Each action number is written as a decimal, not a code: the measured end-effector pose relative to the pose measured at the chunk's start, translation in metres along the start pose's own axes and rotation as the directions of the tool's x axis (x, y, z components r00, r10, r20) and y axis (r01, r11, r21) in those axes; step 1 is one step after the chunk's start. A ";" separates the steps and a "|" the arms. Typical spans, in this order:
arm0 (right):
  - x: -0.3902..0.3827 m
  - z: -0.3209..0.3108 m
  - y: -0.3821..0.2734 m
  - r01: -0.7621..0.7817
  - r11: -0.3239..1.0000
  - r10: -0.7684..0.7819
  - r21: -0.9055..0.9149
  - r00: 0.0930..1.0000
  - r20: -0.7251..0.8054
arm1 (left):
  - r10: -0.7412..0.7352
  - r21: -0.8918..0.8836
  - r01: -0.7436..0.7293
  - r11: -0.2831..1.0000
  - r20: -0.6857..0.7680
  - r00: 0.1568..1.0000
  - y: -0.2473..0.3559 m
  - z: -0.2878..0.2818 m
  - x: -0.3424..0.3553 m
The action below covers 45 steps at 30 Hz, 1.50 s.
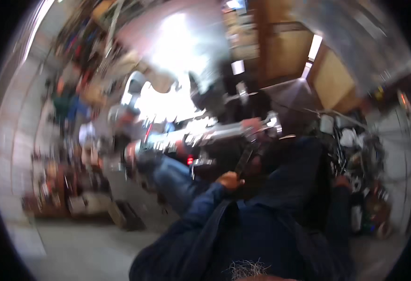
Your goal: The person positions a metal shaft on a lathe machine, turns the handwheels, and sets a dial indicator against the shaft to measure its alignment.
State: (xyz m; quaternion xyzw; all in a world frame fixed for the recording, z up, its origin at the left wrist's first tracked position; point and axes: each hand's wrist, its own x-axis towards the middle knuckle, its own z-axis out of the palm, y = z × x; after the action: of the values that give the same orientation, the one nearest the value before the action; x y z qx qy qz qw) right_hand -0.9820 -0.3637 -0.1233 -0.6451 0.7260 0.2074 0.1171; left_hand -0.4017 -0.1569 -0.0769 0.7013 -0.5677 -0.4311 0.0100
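Most of the view is smeared by motion. My left hand point(229, 181) is closed on a dark, flat bar-like tool point(245, 157), which runs upward toward a shiny cylindrical metal assembly point(217, 133) held in machinery across the middle. Down at the right, my right hand point(342, 182) is beside a jumble of metal tools and parts point(354, 154); its fingers are too blurred to tell what, if anything, they hold. My bent leg in blue jeans point(172, 180) is below the assembly.
Cluttered parts and boxes point(65, 187) line the left side beside pale tiled surfaces point(13, 140). Wooden panels point(334, 79) stand at upper right, near a grey sheet point(355, 33). Grey floor point(83, 243) shows at lower left.
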 end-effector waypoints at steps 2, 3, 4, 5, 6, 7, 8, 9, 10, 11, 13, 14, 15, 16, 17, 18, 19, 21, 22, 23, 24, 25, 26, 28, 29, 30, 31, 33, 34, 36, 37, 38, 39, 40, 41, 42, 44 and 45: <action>0.001 -0.004 0.008 -0.068 0.998 0.068 0.008 0.997 -0.037 | -0.020 -0.071 0.011 0.997 -0.130 0.991 0.006 -0.004 -0.028; 0.004 -0.006 0.010 -0.116 0.992 0.119 0.040 0.990 -0.070 | 0.005 -0.069 -0.020 0.997 -0.211 0.978 0.007 -0.015 -0.040; 0.006 -0.010 0.012 -0.155 0.984 0.164 0.082 0.979 -0.121 | -0.034 -0.146 -0.031 0.989 -0.425 0.904 0.010 -0.025 -0.054; 0.007 -0.015 0.011 -0.162 0.979 0.183 0.124 0.966 -0.182 | -0.093 -0.204 -0.040 0.978 -0.600 0.794 0.015 -0.033 -0.071; 0.009 -0.023 0.007 -0.155 0.973 0.196 0.172 0.947 -0.254 | -0.127 -0.260 -0.150 0.954 -0.804 0.581 0.016 -0.047 -0.085; 0.010 -0.034 -0.001 -0.039 0.971 0.131 0.234 0.911 -0.391 | -0.175 -0.258 -0.273 0.927 -0.940 0.294 0.016 -0.061 -0.097; 0.008 -0.046 -0.012 0.068 0.961 0.079 0.267 0.860 -0.504 | -0.263 -0.312 -0.278 0.908 -0.944 0.200 0.012 -0.075 -0.107; 0.002 -0.063 -0.026 0.212 0.906 0.086 0.366 0.754 -0.651 | -0.342 -0.353 -0.299 0.887 -0.936 0.089 0.006 -0.090 -0.113; -0.006 -0.083 -0.045 0.293 0.870 0.075 0.397 0.718 -0.692 | -0.356 -0.354 -0.259 0.899 -0.933 0.041 -0.002 -0.103 -0.117; -0.016 -0.107 -0.070 0.307 0.818 0.125 0.486 0.731 -0.671 | -0.363 -0.350 -0.239 0.906 -0.932 -0.014 -0.011 -0.113 -0.121; -0.052 -0.151 -0.124 0.431 0.783 0.024 0.449 0.700 -0.713 | -0.346 -0.356 -0.170 0.919 -0.934 0.088 -0.021 -0.118 -0.128; -0.073 -0.166 -0.160 0.521 0.766 -0.035 0.376 0.618 -0.785 | -0.305 -0.313 -0.209 0.926 -0.950 0.075 -0.021 -0.114 -0.130; -0.095 -0.182 -0.195 0.643 0.712 -0.102 0.282 0.492 -0.865 | -0.282 -0.294 -0.268 0.917 -0.956 0.083 -0.017 -0.108 -0.130; -0.122 -0.190 -0.227 0.720 0.648 -0.162 0.248 0.449 -0.879 | -0.202 -0.181 -0.375 0.909 -0.979 -0.018 -0.007 -0.097 -0.131; -0.152 -0.184 -0.262 0.779 0.562 -0.188 0.276 0.446 -0.875 | -0.248 -0.226 -0.474 0.851 -0.969 0.017 0.008 -0.083 -0.130; -0.182 -0.182 -0.287 0.815 0.538 -0.316 0.217 0.433 -0.844 | -0.220 -0.321 -0.530 0.785 -0.944 0.246 0.019 -0.070 -0.133; -0.211 -0.176 -0.310 0.831 0.453 -0.424 0.322 0.519 -0.742 | -0.095 -0.280 -0.659 0.698 -0.949 0.302 0.029 -0.063 -0.128; -0.259 -0.160 -0.345 0.803 0.336 -0.624 0.493 0.582 -0.522 | -0.017 -0.752 -0.658 0.041 -0.659 0.752 0.053 -0.044 -0.121; -0.278 -0.151 -0.365 0.817 0.281 -0.661 0.504 0.545 -0.516 | 0.024 -0.662 -0.742 0.104 -0.744 0.668 0.054 -0.041 -0.117; -0.291 -0.146 -0.379 0.846 0.167 -0.713 0.506 0.458 -0.531 | 0.089 -0.623 -0.768 0.148 -0.765 0.638 0.054 -0.039 -0.113; -0.298 -0.149 -0.384 0.843 0.176 -0.709 0.508 0.467 -0.528 | 0.039 -0.654 -0.727 0.209 -0.737 0.674 0.048 -0.038 -0.113; -0.303 -0.152 -0.390 0.814 0.208 -0.784 0.542 0.470 -0.406 | -0.001 -0.604 -0.739 0.298 -0.775 0.632 0.041 -0.040 -0.111; -0.305 -0.156 -0.397 0.758 0.323 -0.826 0.567 0.518 -0.221 | 0.021 -0.562 -0.778 0.281 -0.807 0.590 0.033 -0.041 -0.111; -0.301 -0.173 -0.404 0.866 0.159 -0.899 0.474 0.326 -0.294 | 0.047 -0.524 -0.807 0.271 -0.830 0.555 0.022 -0.042 -0.111; -0.296 -0.183 -0.406 0.926 0.070 -0.941 0.370 0.184 -0.283 | -0.074 -0.598 -0.801 -0.011 -0.798 0.597 0.020 -0.040 -0.111; -0.291 -0.192 -0.406 0.956 0.049 -0.919 0.288 0.157 -0.363 | -0.155 -0.610 -0.733 -0.301 -0.727 0.669 0.017 -0.038 -0.112; -0.283 -0.204 -0.405 0.982 0.088 -0.856 0.168 0.161 -0.491 | -0.175 -0.604 -0.740 -0.297 -0.727 0.664 0.013 -0.036 -0.113; -0.259 -0.229 -0.402 0.940 0.310 -0.591 0.140 0.306 -0.747 | -0.171 -0.605 -0.683 -0.410 -0.684 0.709 -0.002 -0.032 -0.115; -0.239 -0.243 -0.402 0.914 0.386 -0.442 0.123 0.300 -0.845 | -0.232 -0.584 -0.702 -0.408 -0.677 0.698 -0.005 -0.028 -0.114; -0.198 -0.265 -0.401 0.833 0.503 -0.300 0.231 0.419 -0.857 | -0.246 -0.625 -0.742 -0.242 -0.700 0.670 -0.012 -0.023 -0.110; -0.178 -0.271 -0.401 0.832 0.502 -0.298 0.236 0.422 -0.856 | -0.241 -0.623 -0.777 -0.092 -0.743 0.625 -0.015 -0.022 -0.108; -0.160 -0.272 -0.403 0.739 0.642 -0.405 0.203 0.552 -0.729 | -0.226 -0.686 -0.724 -0.068 -0.696 0.681 -0.019 -0.021 -0.108; -0.146 -0.269 -0.403 0.593 0.795 -0.431 0.128 0.700 -0.569 | -0.218 -0.677 -0.733 -0.067 -0.707 0.673 -0.019 -0.022 -0.108; -0.135 -0.263 -0.404 0.638 0.759 -0.469 0.134 0.677 -0.567 | -0.213 -0.646 -0.763 0.007 -0.747 0.630 -0.016 -0.025 -0.109; -0.127 -0.257 -0.404 0.623 0.778 -0.472 0.084 0.667 -0.576 | -0.187 -0.599 -0.797 0.077 -0.794 0.579 -0.013 -0.030 -0.110; -0.120 -0.253 -0.404 0.582 0.812 -0.468 0.033 0.684 -0.559 | -0.185 -0.614 -0.787 0.059 -0.782 0.596 -0.011 -0.037 -0.113; -0.114 -0.247 -0.403 0.607 0.793 -0.466 0.056 0.664 -0.584 | -0.168 -0.570 -0.818 0.073 -0.816 0.553 -0.006 -0.057 -0.118; -0.113 -0.245 -0.402 0.609 0.791 -0.455 0.059 0.650 -0.609 | -0.127 -0.507 -0.859 0.072 -0.859 0.497 -0.005 -0.069 -0.121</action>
State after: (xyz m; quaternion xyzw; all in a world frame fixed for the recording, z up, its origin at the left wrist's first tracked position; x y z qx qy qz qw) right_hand -0.5461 -0.4066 0.0835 -0.8408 0.5233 -0.1338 0.0360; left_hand -0.3538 -0.0905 0.0356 0.4264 -0.2891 -0.3257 0.7928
